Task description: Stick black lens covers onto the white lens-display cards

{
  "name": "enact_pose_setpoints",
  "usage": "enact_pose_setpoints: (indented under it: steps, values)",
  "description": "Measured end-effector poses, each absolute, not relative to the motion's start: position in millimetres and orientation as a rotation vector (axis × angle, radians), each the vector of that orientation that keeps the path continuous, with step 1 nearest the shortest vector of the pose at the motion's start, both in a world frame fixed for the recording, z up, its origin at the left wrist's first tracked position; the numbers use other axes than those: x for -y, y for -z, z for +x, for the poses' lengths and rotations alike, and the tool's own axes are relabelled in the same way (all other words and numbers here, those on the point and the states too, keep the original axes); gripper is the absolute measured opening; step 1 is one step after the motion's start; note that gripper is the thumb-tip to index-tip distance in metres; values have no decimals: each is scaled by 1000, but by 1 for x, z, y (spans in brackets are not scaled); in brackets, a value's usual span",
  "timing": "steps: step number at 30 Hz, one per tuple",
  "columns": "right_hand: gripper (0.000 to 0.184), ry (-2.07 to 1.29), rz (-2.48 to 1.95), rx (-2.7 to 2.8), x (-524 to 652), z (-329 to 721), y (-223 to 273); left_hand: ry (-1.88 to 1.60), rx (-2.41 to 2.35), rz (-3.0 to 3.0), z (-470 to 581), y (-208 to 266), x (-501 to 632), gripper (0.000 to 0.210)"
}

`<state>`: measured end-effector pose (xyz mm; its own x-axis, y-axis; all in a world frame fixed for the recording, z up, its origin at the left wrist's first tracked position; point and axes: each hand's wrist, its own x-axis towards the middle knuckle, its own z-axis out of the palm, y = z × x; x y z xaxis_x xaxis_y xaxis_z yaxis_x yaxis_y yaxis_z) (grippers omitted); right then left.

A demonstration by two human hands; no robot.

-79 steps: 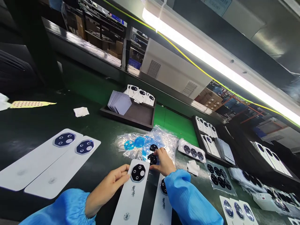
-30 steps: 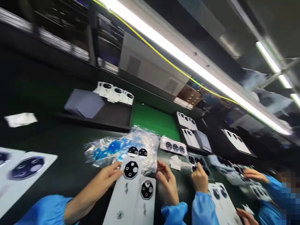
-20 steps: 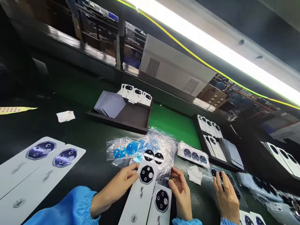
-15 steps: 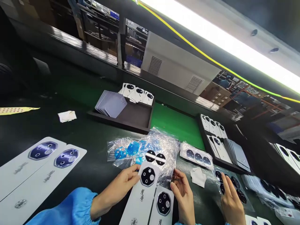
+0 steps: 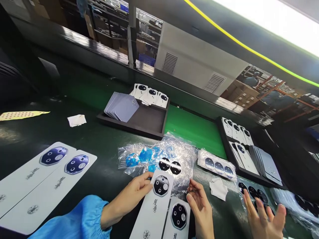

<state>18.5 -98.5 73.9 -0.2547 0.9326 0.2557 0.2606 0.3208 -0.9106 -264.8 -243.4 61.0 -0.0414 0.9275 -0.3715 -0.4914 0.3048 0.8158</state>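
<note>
Two white phone back covers lie side by side at the bench's near edge, each with a black octagonal camera plate. My left hand [image 5: 134, 196] pinches the top left corner of the left cover [image 5: 155, 212], thumb on top. My right hand [image 5: 200, 207] hovers just right of the second cover [image 5: 178, 217]; its thumb and forefinger are close together at the edge of a crumpled clear plastic bag [image 5: 159, 154] with blue film pieces. Whether those fingers hold anything is unclear. Two black lens discs [image 5: 170, 165] lie on the bag behind the left cover.
Two more white covers [image 5: 47, 181] lie at the left. A dark tray [image 5: 149, 121] behind holds a grey stack [image 5: 122, 106] and white covers; another tray [image 5: 249, 156] sits at the right. A lens packet [image 5: 216, 164], a white wipe [image 5: 218, 189] and a co-worker's open hand [image 5: 264, 215] are nearby.
My right hand left the black disc on the bag and drew back beside the second cover. The view swung right and back. The co-worker's hand lifted off the lens sheet.
</note>
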Motion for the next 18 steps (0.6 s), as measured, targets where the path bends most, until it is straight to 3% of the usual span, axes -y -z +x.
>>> enact_pose_setpoints:
  steps: [8,18]
  values:
    - [49,-1322,-1222,1671,132,-63,-41,-1225,-1099,524,-265,-61,242,58]
    - [50,-1317,-1204,1670,130,-58,-44,-1216,-1131,553,-265,-57,244,61]
